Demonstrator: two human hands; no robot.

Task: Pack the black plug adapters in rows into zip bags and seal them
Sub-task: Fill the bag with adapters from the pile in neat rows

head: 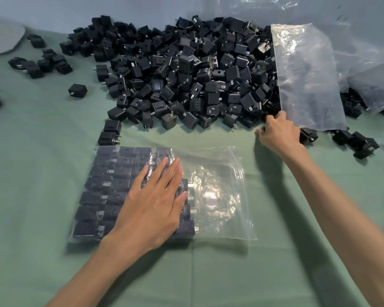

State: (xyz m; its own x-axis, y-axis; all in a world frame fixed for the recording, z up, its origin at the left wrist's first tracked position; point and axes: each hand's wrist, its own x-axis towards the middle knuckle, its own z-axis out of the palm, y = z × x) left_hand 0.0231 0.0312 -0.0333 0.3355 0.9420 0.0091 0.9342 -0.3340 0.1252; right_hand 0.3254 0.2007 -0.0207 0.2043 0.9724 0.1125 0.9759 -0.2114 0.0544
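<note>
Now the left hand lies flat with straight fingers on the zip bag near the person. It presses on the black adapters lined up in the bag's left half. The right hand is at the near right edge of the big pile, fingers curled. I cannot tell if it has one. It is best to take one adapter, turn its prongs like the others, and slide it beside the last row, with the flat hand stopping any slips.
</note>
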